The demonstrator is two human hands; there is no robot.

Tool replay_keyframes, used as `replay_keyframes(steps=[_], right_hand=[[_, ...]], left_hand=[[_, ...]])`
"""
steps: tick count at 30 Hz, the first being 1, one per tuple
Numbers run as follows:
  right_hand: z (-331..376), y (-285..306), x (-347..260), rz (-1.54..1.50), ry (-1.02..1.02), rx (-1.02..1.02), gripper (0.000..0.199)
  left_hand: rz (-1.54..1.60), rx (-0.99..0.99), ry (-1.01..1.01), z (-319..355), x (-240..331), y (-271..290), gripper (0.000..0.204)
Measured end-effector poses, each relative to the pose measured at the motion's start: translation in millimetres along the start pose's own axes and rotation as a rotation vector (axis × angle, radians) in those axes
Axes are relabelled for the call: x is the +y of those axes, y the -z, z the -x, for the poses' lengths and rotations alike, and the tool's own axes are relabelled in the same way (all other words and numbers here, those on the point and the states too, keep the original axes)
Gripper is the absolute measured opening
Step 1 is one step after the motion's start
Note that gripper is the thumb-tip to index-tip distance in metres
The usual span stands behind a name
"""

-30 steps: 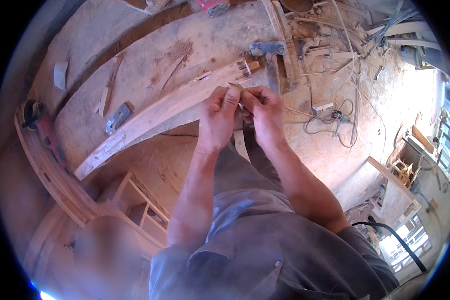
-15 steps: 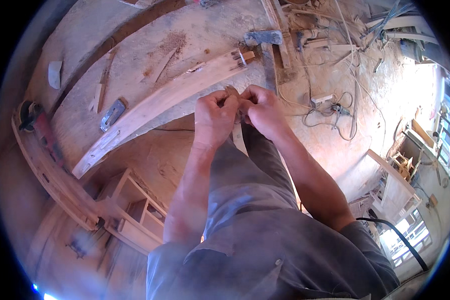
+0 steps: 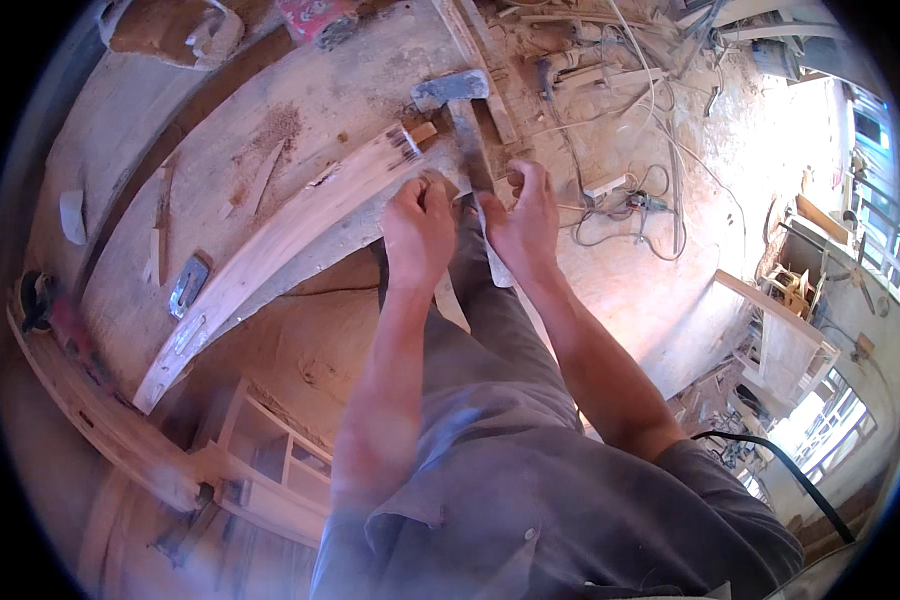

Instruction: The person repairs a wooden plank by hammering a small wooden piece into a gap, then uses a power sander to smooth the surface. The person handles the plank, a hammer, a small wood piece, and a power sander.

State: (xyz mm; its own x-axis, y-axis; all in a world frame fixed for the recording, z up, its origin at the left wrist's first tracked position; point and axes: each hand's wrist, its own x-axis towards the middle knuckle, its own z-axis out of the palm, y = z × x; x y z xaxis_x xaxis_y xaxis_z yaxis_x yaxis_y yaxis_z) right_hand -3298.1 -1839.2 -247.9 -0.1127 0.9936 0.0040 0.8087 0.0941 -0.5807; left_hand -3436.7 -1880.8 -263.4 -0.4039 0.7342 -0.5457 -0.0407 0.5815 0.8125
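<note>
Both my hands are close together in front of my legs, over the bench edge. My left hand (image 3: 419,228) is closed, fingers curled to the thumb; what lies in them is too small to make out. My right hand (image 3: 526,222) is closed on a thin pale strip (image 3: 498,262), which hangs down beside the thumb. A hammer (image 3: 450,90) lies just beyond, its handle pointing at my hands. Left of them a long curved wooden piece (image 3: 280,245) with a tenon at its far end lies across the bench (image 3: 370,60).
A small metal plane (image 3: 188,287) lies beside the curved piece. A red power tool (image 3: 75,340) rests at far left, another red tool (image 3: 315,18) at the top. Wood slivers and sawdust are scattered about. Cords and a small tool (image 3: 645,203) lie on the right; a wooden frame (image 3: 280,440) stands lower left.
My hands have moved apart from their pinch together, the right one lifting its fingers. The view has shifted, so the bench things appear further left and lower.
</note>
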Motion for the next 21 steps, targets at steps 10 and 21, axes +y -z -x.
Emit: replay_keyframes(steps=[10, 21], right_hand=[[-45, 31, 26, -0.317, -0.4, -0.6, 0.03], [-1, 74, 64, -0.257, -0.322, -0.174, 0.021]], left_hand=[[0.004, 0.094, 0.029, -32, 3, -51, 0.026], [-0.441, 0.328, -0.193, -31, 22, -83, 0.03]])
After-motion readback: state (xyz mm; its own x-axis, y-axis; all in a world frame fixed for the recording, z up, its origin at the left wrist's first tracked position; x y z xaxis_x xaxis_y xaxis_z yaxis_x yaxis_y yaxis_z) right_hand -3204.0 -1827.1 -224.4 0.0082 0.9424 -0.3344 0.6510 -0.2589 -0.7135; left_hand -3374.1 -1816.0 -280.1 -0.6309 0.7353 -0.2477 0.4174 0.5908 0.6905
